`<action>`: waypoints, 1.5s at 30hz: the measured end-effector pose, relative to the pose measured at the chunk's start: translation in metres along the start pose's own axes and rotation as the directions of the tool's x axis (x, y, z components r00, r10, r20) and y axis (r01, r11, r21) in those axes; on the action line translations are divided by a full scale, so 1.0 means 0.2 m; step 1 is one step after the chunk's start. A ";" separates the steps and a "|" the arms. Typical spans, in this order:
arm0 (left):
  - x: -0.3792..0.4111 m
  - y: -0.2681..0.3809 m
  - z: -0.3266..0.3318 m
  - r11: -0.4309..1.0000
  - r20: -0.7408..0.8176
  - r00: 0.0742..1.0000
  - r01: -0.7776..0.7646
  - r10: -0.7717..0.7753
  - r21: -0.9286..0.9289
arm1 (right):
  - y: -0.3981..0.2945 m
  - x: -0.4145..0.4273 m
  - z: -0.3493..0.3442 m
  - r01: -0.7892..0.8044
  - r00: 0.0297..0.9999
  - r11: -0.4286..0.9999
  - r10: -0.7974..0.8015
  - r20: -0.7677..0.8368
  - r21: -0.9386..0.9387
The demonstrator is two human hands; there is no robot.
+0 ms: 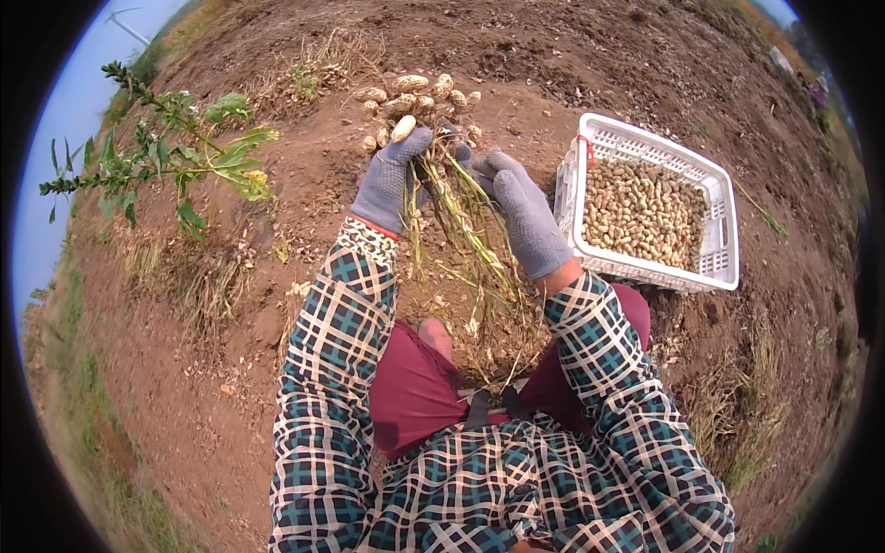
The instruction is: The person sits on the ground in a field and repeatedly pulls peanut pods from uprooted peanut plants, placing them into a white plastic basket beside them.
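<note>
My left hand (394, 176), in a grey knitted work glove, is closed around the root end of a peanut plant. A cluster of unshelled peanuts (413, 104) fans out just beyond its fingers. The plant's yellow-green stems (477, 242) hang down toward my lap. Also gloved in grey, my right hand (522, 207) is at the right side of the same plant, its fingertips beside the stems and pods; whether they grip anything is hidden. To the right, a white plastic crate (660, 276) holds many loose peanuts (643, 214).
A leafy green weed (159, 155) rises at the left. Dry plant clumps (214, 283) lie on the brown soil (276, 428) at left, with more dry stalks (733, 408) at lower right. My knees in dark red trousers (415, 387) flank the hanging stems. A wind turbine (129, 27) stands far off.
</note>
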State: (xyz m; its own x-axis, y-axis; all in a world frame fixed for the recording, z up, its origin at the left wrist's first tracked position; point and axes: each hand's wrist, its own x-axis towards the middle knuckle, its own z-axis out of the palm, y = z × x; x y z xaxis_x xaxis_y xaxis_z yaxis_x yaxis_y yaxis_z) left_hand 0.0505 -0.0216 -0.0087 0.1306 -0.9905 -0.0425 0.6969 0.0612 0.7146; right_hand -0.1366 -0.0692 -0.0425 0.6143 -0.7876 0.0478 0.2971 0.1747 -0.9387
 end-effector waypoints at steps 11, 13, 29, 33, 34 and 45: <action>0.01 -0.07 -0.01 0.940 -0.249 0.968 0.091 -0.007 0.330 | -0.06 -0.04 0.06 -0.244 0.964 0.930 0.264 0.039 -0.274; 0.02 -0.07 -0.05 0.932 -0.233 0.972 0.091 -0.007 0.352 | -0.01 0.01 0.01 -0.167 0.984 0.907 0.177 -0.010 -0.387; 0.00 -0.09 0.01 0.895 -0.290 0.956 0.160 -0.036 0.417 | 0.12 -0.08 0.09 0.094 0.991 0.370 -0.126 0.051 -0.924; 0.02 -0.15 -0.05 0.867 -0.387 0.922 0.204 -0.014 0.454 | 0.12 -0.10 0.11 0.070 0.996 0.324 -0.073 0.049 -0.944; 0.03 -0.16 -0.05 0.871 -0.383 0.923 0.206 -0.022 0.446 | 0.12 -0.11 0.10 0.068 0.996 0.346 -0.071 0.046 -0.936; 0.07 -0.08 -0.06 -0.175 0.068 0.877 0.018 0.476 0.984 | -0.02 0.06 -0.15 0.168 0.923 0.860 -0.309 -0.229 -0.482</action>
State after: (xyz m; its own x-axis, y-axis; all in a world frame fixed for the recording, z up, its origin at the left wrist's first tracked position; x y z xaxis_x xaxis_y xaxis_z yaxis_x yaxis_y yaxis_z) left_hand 0.0493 -0.0355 -0.0297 0.3978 -0.8479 0.3504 -0.8139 -0.1499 0.5613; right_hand -0.1525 -0.0961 -0.0479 0.3076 -0.9165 0.2559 0.0061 -0.2670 -0.9637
